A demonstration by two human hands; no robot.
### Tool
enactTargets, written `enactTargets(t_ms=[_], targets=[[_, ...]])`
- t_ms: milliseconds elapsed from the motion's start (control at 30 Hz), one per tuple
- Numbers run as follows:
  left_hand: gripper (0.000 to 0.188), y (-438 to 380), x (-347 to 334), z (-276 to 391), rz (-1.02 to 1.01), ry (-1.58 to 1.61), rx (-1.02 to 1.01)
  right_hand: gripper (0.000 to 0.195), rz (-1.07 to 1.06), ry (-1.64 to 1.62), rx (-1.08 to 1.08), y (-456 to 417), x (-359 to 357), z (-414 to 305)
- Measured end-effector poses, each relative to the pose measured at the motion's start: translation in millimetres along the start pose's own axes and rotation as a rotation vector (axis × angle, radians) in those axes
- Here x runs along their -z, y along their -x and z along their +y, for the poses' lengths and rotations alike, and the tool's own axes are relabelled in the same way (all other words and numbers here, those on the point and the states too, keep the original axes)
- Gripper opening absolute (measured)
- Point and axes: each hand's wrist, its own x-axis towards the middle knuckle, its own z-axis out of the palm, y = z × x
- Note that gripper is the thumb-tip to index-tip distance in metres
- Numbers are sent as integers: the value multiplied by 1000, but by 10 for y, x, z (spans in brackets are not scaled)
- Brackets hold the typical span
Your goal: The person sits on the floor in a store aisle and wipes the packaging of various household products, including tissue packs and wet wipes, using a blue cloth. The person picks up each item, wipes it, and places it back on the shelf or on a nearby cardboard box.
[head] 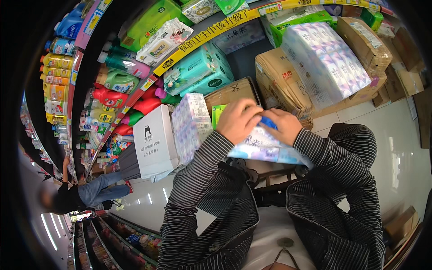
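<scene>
A plastic-wrapped pack of tissues (pixel 260 146), white, blue and purple, lies in front of me above my lap. My left hand (pixel 239 119) rests at its upper left part with bent fingers. Close beside it, my right hand (pixel 281 125) has its fingers at a small blue item (pixel 269 123), partly hidden, perhaps a strap or film. The fingertips of both hands nearly meet. A green pack (pixel 217 114) shows behind my left hand. Upright to the left stand a wrapped stack of tissue packs (pixel 191 125) and a white box (pixel 153 141).
Cardboard cartons (pixel 283 79) and a large wrapped tissue bundle (pixel 329 64) stand ahead to the right. Teal tissue packs (pixel 197 69) sit on the shelf behind a yellow shelf strip (pixel 202 33). Bottles of detergent (pixel 109 98) fill shelves at left. Another person (pixel 98 190) stands in the aisle.
</scene>
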Motion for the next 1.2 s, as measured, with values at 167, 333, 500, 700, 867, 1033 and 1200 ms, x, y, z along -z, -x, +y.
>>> enactTargets(t_ms=[167, 333, 500, 700, 867, 1033, 1200], targets=[[24, 249, -67, -65, 88, -205, 108, 42, -29, 110, 91, -1, -57, -60], [74, 267, 37, 516, -83, -226, -168, 41, -11, 72, 86, -4, -114, 105], [104, 410, -454, 744, -332, -498, -300, 40, -62, -63, 25, -56, -51, 149], [114, 208, -544, 790, -457, -547, -126, 30, 315, -5, -308, -254, 563, 138], [99, 112, -529, 807, -571, -606, -170, 34, 547, -542, -336, -341, 911, 272], [90, 85, -395, 572, -476, -453, -144, 35, 609, -743, -355, -382, 1085, 269], [98, 211, 154, 573, -253, -227, 58, 36, 711, -888, -418, -327, 1372, 145]])
